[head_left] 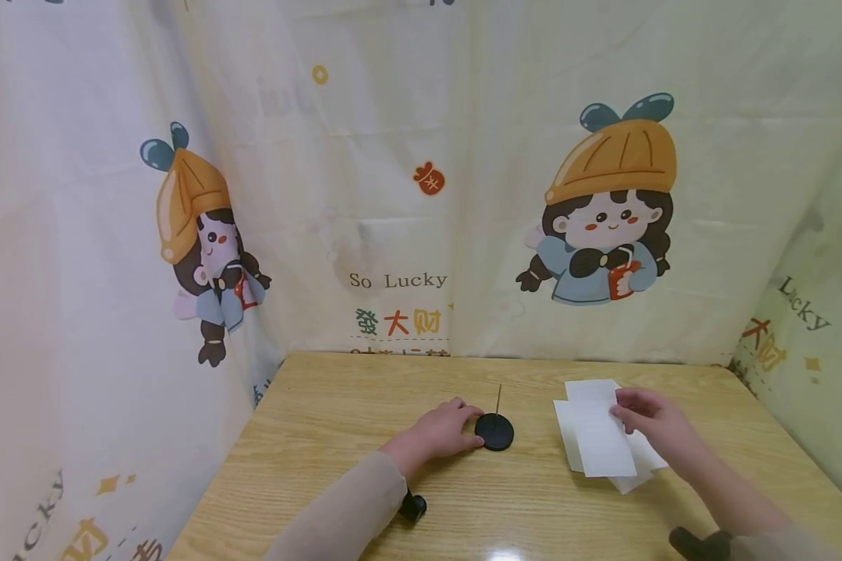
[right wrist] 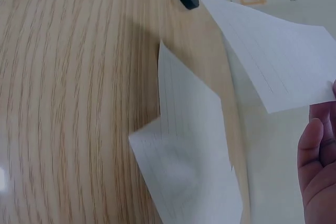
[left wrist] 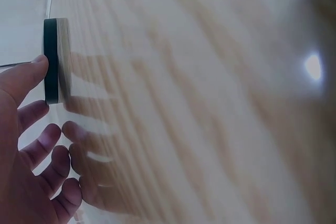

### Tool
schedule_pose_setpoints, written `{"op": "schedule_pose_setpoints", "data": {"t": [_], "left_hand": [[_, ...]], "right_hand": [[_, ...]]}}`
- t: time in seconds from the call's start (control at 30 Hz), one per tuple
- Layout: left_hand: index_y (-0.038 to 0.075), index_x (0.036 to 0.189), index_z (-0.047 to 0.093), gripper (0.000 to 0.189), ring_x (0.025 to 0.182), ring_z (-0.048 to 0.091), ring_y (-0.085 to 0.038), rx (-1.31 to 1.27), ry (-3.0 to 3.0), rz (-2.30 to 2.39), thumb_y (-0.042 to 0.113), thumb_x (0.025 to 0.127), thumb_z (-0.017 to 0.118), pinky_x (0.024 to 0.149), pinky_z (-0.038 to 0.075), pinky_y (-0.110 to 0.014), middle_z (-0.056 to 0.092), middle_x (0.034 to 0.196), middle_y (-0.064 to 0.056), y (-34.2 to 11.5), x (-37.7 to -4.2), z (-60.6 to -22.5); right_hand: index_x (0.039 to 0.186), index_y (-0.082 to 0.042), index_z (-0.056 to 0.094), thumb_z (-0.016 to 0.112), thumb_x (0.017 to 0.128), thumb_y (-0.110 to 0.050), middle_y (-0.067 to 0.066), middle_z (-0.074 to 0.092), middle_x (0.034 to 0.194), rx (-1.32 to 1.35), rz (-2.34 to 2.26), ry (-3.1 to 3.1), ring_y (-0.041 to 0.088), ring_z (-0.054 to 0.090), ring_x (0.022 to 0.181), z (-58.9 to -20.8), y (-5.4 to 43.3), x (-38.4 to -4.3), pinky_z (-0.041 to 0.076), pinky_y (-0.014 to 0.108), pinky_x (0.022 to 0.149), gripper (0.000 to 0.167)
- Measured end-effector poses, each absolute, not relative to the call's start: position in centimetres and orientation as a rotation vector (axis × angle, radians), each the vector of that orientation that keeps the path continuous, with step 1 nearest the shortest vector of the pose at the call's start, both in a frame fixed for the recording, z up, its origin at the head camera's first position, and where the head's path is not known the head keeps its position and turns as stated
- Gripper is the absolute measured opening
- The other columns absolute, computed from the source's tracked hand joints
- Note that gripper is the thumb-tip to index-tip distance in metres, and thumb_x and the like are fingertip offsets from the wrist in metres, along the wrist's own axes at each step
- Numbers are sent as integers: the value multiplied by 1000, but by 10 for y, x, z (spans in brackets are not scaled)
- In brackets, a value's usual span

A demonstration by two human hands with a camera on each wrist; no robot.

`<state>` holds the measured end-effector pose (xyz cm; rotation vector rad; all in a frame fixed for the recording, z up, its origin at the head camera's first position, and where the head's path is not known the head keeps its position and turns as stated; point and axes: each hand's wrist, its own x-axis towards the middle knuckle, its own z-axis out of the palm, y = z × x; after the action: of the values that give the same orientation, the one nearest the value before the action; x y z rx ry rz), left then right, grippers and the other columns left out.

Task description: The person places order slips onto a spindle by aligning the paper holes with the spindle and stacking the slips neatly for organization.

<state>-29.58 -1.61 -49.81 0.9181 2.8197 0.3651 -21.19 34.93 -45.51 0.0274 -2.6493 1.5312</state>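
A bill spike, a black round base with a thin upright rod, stands on the wooden table. My left hand grips the base's left edge between thumb and index finger. The left wrist view shows the base edge-on, the other fingers loosely curled beside it. To the right, my right hand pinches a white paper slip at its right edge. In the right wrist view this slip is raised and tilted above other white slips lying on the table.
The wooden table reaches back to a hanging cloth printed with cartoon figures and lettering. More cloth hangs at the left and right sides. A black device sits at my left wrist, another at my right.
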Motion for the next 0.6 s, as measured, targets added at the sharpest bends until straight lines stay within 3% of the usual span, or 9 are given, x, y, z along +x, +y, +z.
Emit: {"op": "schedule_pose_setpoints", "data": {"t": [0.17,0.6], "left_hand": [[30,138,56,53,110,53,-16,911,2823,362,53,92,64,91,47,-35,54,123,3,-16,-295,-498],[30,138,56,53,108,53,-16,903,2816,370,53,91,65,90,47,-34,53,121,3,-18,-295,-498]], "right_hand": [[131,5,53,65,97,-24,12,63,110,28,1568,-2659,17,60,79,-453,334,-216,49,28,74,46],[127,8,55,64,97,-12,11,62,102,173,1711,-2566,17,59,74,-456,307,-228,50,28,72,38]]}}
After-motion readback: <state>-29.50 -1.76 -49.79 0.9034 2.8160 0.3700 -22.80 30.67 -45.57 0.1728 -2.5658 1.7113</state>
